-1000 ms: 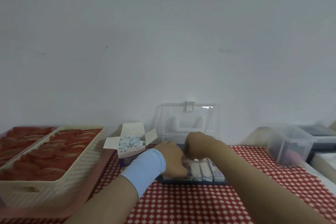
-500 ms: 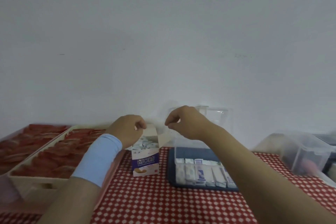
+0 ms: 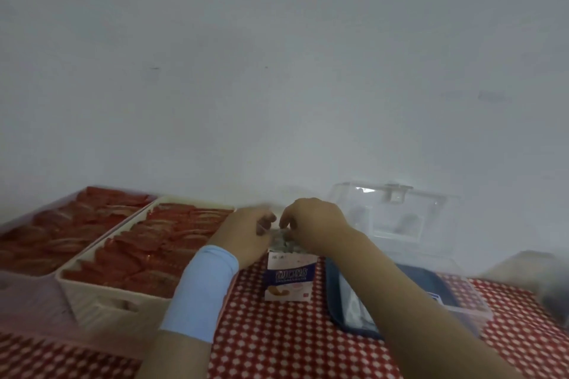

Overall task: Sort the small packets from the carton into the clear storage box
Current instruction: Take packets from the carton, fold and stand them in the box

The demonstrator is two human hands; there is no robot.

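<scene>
At six o'clock, two forearms reach out over the checked cloth (image 3: 277, 344) to the carton (image 3: 288, 278).

Step in hand, as I judge: picking packets (image 3: 284, 240) from the carton's open top. At eleven o'clock the left hand (image 3: 243, 235) curls at the carton's edge; whether it grips anything, I cannot tell. At twelve the right hand (image 3: 314, 224) pinches down among the packets. Next: lift some clear and carry them to the clear storage box (image 3: 455, 301) at three o'clock, its lid (image 3: 391, 212) raised behind.
</scene>
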